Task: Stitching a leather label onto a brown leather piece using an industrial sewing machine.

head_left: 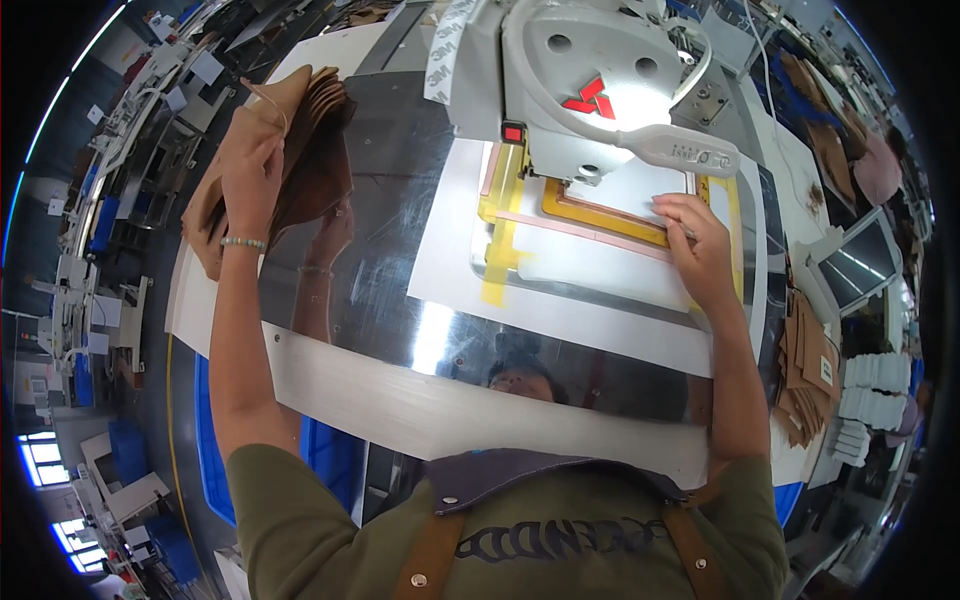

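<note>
My left hand is closed on a tan leather piece at the top of a stack of brown leather pieces, on the left of the polished metal worktop. My right hand has its fingers curled on the right part of a yellow frame, below the head of a white machine. The frame lies over a white plate with pink strips and yellow tape, on a white sheet. Part of the frame is hidden by the machine head and my fingers.
A blue bin sits below the table's left front edge. At the right are a small screen, brown cut pieces and white bundles. A white cable hangs by the machine. Rows of other workstations line both sides.
</note>
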A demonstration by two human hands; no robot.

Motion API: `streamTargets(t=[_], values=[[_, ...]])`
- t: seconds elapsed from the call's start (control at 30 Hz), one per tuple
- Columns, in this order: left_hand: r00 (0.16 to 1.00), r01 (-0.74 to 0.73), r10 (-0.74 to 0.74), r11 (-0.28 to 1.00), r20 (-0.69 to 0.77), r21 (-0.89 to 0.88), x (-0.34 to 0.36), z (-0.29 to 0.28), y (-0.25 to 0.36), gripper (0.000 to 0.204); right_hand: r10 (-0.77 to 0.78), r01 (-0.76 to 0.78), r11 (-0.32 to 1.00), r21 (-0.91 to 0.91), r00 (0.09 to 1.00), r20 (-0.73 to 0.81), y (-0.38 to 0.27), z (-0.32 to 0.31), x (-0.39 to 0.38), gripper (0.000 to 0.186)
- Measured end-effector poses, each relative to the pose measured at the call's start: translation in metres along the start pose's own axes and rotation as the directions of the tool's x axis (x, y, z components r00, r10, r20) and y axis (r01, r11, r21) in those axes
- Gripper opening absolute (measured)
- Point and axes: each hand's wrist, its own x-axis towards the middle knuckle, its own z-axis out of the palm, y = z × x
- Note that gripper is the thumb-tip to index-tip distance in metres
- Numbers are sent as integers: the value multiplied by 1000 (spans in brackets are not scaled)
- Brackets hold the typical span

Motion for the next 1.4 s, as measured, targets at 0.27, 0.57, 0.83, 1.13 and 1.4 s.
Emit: streamTargets(t=[0.27, 0.57, 0.83, 1.13, 1.4], values=[[913, -302, 360, 913, 190, -275, -85, -27, 98, 22, -235, 270, 951, -149, 947, 217, -55, 27, 11, 20], [929, -226, 318, 892, 187, -392, -86, -30, 108, 16, -535, 611, 766, -200, 778, 328, -114, 127, 37, 24], [970, -208, 221, 970, 101, -125, -51, -34, 67, 43, -565, 707, 578, -407, 707, 426, -110, 166, 55, 9], [910, 181, -127, 978, 395, -103, -84, -15, -39, 46, -590, 690, 675, -260, 717, 372, -100, 119, 38, 18], [989, 11, 20, 978, 150, -208, -82, -37, 53, 39, -575, 639, 733, -231, 765, 292, -88, 100, 33, 17]])
